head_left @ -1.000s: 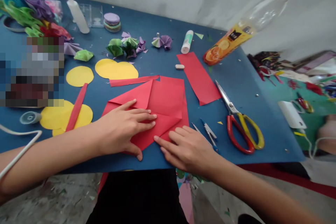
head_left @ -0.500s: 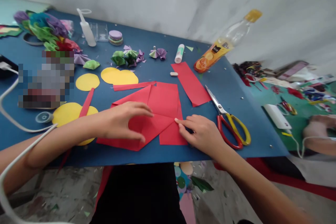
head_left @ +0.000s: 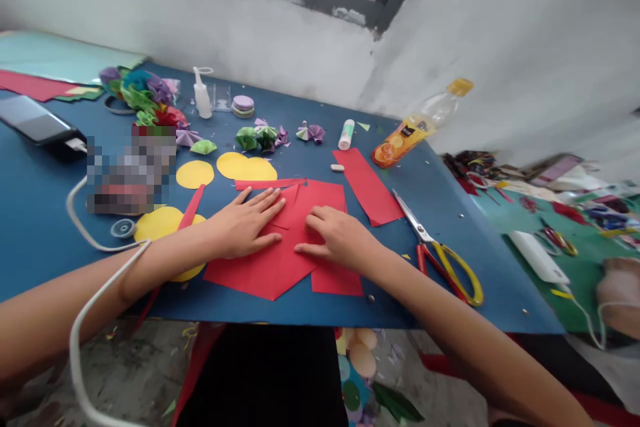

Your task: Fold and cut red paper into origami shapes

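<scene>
A folded red paper [head_left: 273, 275] lies on the blue table [head_left: 280, 315] in front of me, with creased flaps and one squared end toward the right. My left hand [head_left: 245, 223] rests flat on its left part, fingers spread. On the right part, my right hand [head_left: 343, 233] touches the paper with bent fingers, thumb apart from them. Part of the paper is hidden under both hands. Just beyond lies a thin red paper strip [head_left: 270, 183], and a wider red rectangle [head_left: 367, 187] sits to the upper right. Scissors [head_left: 425, 235] with red and yellow handles lie right of my right hand.
Yellow paper circles [head_left: 195, 175] lie to the left, near a white cable [head_left: 80, 227] crossing my left forearm. Farther back stand a glue stick [head_left: 346, 135], a tilted juice bottle [head_left: 405, 137], folded paper pieces [head_left: 263, 138] and a white squeeze bottle [head_left: 203, 100]. Another person's arm [head_left: 620, 293] is at right.
My left hand has gone from hovering curved to lying flat on the red paper. My right hand has shifted left across the paper. The camera view has tilted up, showing more wall.
</scene>
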A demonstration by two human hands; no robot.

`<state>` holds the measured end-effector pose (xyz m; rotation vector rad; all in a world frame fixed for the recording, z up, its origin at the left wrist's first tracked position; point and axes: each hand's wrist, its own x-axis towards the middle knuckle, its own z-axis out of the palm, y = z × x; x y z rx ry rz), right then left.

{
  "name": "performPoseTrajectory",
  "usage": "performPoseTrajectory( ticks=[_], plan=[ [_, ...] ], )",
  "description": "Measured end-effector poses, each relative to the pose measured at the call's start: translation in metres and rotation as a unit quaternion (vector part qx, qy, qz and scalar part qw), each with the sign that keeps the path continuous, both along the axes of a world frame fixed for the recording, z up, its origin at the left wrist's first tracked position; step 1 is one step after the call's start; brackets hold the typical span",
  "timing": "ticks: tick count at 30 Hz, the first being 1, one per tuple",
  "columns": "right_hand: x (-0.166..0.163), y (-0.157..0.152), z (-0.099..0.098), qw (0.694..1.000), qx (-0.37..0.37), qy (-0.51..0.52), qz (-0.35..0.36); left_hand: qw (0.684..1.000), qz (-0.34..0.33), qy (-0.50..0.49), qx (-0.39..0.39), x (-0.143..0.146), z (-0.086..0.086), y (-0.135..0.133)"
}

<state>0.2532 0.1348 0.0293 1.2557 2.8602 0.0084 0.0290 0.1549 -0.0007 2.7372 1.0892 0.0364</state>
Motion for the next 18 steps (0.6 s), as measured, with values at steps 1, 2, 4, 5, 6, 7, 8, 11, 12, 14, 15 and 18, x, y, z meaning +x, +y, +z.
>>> performPoseTrajectory(
  ticks=[1, 2, 4, 5, 6, 7, 8, 11, 12, 14, 15, 18],
  plan=[
    [-0.002, 0.007, 0.001, 1.000, -0.030, 0.008, -0.002, 1.000, -0.005, -0.004, 0.001, -0.001, 0.000, 0.001],
    [-0.003, 0.014, 0.002, 0.998, -0.062, 0.015, -0.007, 1.000, -0.009, -0.008, 0.003, -0.002, 0.000, 0.002],
    [-0.003, 0.025, 0.004, 0.992, -0.124, 0.025, -0.016, 1.000, -0.015, -0.017, 0.005, -0.003, -0.001, 0.003],
    [-0.003, 0.028, 0.005, 0.988, -0.147, 0.031, -0.019, 1.000, -0.016, -0.020, 0.005, -0.004, -0.001, 0.004],
    [-0.002, 0.030, 0.005, 0.986, -0.162, 0.038, -0.021, 1.000, -0.016, -0.022, 0.004, -0.004, -0.001, 0.004],
    [-0.002, 0.031, 0.004, 0.984, -0.168, 0.047, -0.023, 1.000, -0.016, -0.023, 0.003, -0.005, -0.001, 0.005],
    [-0.001, 0.031, 0.003, 0.984, -0.167, 0.058, -0.023, 1.000, -0.017, -0.022, 0.003, -0.005, -0.002, 0.005],
    [0.004, 0.028, -0.002, 0.984, -0.143, 0.100, -0.018, 1.000, -0.015, -0.020, 0.008, -0.005, -0.001, 0.005],
    [0.006, 0.026, -0.004, 0.984, -0.136, 0.112, -0.013, 1.000, -0.014, -0.017, 0.011, -0.005, -0.001, 0.006],
    [0.009, 0.023, -0.005, 0.984, -0.129, 0.126, -0.001, 1.000, -0.010, -0.009, 0.014, -0.005, 0.002, 0.006],
    [0.010, 0.022, -0.006, 0.983, -0.128, 0.128, 0.004, 1.000, -0.008, -0.003, 0.015, -0.005, 0.003, 0.007],
    [0.012, 0.018, -0.005, 0.985, -0.118, 0.128, 0.011, 1.000, -0.003, 0.008, 0.013, -0.005, 0.006, 0.007]
  ],
)
